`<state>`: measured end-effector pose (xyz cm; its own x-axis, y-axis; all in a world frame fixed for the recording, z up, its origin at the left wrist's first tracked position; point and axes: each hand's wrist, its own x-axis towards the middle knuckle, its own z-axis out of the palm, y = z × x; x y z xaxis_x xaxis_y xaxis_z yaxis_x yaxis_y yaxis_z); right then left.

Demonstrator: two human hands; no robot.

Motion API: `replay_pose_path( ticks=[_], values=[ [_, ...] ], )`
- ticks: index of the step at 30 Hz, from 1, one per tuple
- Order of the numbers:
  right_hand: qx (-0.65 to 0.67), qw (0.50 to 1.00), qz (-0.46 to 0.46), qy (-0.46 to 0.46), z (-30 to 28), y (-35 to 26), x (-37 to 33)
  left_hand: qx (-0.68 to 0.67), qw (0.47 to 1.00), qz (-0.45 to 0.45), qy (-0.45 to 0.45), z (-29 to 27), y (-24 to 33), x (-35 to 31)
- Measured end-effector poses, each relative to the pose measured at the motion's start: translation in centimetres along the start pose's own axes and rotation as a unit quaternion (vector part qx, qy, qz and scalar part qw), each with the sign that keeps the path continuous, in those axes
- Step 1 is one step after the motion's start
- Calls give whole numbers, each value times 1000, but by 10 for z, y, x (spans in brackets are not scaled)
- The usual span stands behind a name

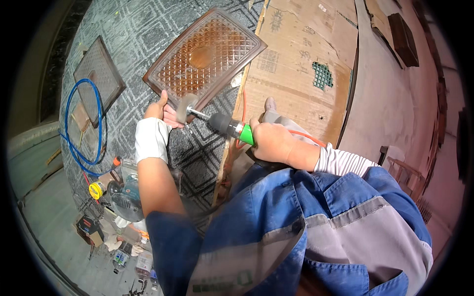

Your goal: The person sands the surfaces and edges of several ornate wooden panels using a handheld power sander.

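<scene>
A brown carved wooden panel (224,37) with a diamond lattice and a plain oval lies tilted on the patterned carpet, one end near the cardboard. My left hand (168,112) grips its near corner, thumb along the edge and fingers lower down, partly hidden by the wheel. In my right hand (277,140) is a rotary power tool (228,126), black with a green band, my fingers closed around its body. Its thin shaft carries a greyish round brush wheel (185,107), close to the panel's near edge and my left fingers; whether it touches the wood, I cannot tell.
On the left are a second lattice panel (101,69) and a coiled blue hose (70,116). A sander-like power tool (127,202), a yellow tape roll (96,190) and several bottles (144,264) stand near my left arm. An orange cord (306,137) crosses the cardboard sheet (291,54).
</scene>
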<state>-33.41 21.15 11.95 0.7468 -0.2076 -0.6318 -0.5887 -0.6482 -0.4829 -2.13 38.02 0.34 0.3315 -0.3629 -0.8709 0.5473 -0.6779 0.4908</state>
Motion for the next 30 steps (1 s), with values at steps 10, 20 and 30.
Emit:
replay_pose_path(
  ticks=[10,20,30],
  values=[
    [159,963,122,178,-60,38,62,19,998,58,27,17,-6,-16],
    [53,995,25,85,-44,-52,118,8,995,83,49,24,-13,-23],
    [53,994,49,81,-49,-53,111,8,994,101,47,25,-17,-21]
  ],
)
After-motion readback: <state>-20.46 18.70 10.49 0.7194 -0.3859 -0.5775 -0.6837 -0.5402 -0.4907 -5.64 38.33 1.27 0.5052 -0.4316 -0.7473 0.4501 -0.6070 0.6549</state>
